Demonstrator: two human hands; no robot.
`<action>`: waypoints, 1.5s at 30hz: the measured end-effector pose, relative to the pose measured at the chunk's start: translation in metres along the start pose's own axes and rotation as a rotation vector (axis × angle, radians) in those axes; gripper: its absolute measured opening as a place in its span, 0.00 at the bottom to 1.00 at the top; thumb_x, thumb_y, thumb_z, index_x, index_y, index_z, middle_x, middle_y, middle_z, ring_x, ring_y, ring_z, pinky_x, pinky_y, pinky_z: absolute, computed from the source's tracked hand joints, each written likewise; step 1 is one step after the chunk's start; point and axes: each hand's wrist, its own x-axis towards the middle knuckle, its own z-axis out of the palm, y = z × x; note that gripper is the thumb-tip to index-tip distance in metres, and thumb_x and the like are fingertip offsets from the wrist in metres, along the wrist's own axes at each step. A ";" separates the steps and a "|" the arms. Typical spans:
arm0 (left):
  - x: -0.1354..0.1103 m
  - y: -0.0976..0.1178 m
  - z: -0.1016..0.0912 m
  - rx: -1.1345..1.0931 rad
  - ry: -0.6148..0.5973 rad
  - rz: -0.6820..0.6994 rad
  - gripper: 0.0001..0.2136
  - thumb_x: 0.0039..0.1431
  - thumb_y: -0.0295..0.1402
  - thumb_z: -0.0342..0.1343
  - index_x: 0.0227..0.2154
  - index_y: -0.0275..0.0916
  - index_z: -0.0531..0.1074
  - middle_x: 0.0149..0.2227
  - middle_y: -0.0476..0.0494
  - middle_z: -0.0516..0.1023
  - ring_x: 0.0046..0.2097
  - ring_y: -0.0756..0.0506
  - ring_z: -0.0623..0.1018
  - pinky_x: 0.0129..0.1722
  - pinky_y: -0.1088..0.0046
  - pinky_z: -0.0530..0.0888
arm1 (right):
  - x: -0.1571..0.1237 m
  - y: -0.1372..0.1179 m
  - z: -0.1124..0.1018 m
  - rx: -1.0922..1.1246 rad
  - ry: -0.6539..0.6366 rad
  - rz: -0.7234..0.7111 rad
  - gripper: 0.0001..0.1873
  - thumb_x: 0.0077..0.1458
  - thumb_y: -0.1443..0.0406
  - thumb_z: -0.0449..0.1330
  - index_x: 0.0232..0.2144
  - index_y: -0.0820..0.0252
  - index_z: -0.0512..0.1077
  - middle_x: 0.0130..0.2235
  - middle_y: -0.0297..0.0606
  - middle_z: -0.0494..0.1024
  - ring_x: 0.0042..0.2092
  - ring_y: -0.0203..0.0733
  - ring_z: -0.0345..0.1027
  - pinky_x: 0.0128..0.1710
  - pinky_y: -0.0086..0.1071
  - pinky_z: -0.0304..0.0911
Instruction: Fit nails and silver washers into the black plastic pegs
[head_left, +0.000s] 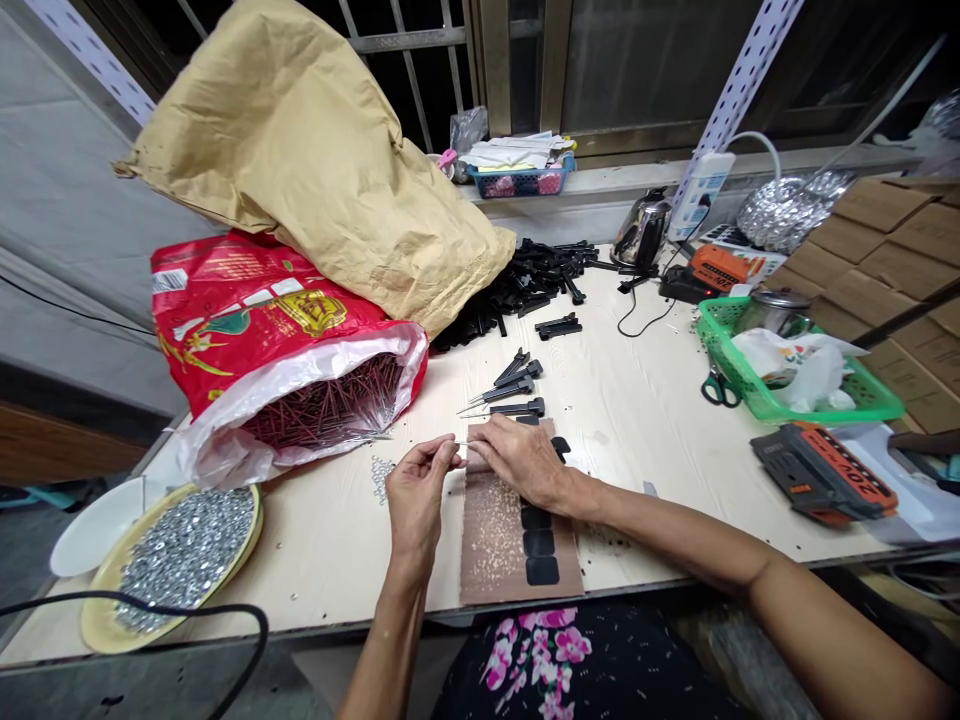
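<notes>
- Brown board (487,575) lies at the near edge of the table (337,570), black pads (538,543) along its right part.
- Left hand (421,480): thumb and forefinger closed on a thin pin (461,443).
- Right hand (529,460): fingertips appear to pinch the pin's other end; its thumb is largely hidden.
- Pin: between both hands, near the board's far-left corner.
- Step in hand, as I judge it: fine fingertip work on that pin; whether any small part sits on it is too small to tell.
- Next move seems to call for a light, steady pinch and a straight pin.
- Black pieces (517,385) with slim points lie just beyond the right hand; silver bits (381,478) lie beside the left.
</notes>
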 end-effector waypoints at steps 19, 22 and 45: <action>-0.010 -0.012 0.020 0.192 -0.208 -0.125 0.24 0.51 0.44 0.59 0.50 0.39 0.72 0.39 0.44 0.75 0.29 0.51 0.74 0.33 0.72 0.72 | -0.040 0.062 -0.031 0.149 -0.041 0.148 0.09 0.61 0.64 0.54 0.40 0.60 0.73 0.38 0.37 0.73 0.39 0.35 0.67 0.37 0.28 0.62; -0.013 -0.019 0.019 0.322 -0.194 -0.079 0.25 0.52 0.47 0.57 0.50 0.38 0.72 0.35 0.46 0.73 0.25 0.53 0.70 0.29 0.73 0.70 | -0.050 0.085 -0.034 0.041 -0.081 0.135 0.10 0.63 0.64 0.52 0.41 0.60 0.72 0.39 0.37 0.72 0.38 0.34 0.67 0.34 0.26 0.61; -0.020 -0.045 0.023 0.605 -0.084 0.145 0.16 0.58 0.43 0.52 0.45 0.41 0.74 0.42 0.44 0.75 0.43 0.44 0.75 0.45 0.69 0.68 | -0.085 0.089 -0.030 -0.063 -0.308 -0.514 0.14 0.65 0.69 0.46 0.32 0.59 0.71 0.30 0.32 0.71 0.34 0.33 0.60 0.28 0.27 0.57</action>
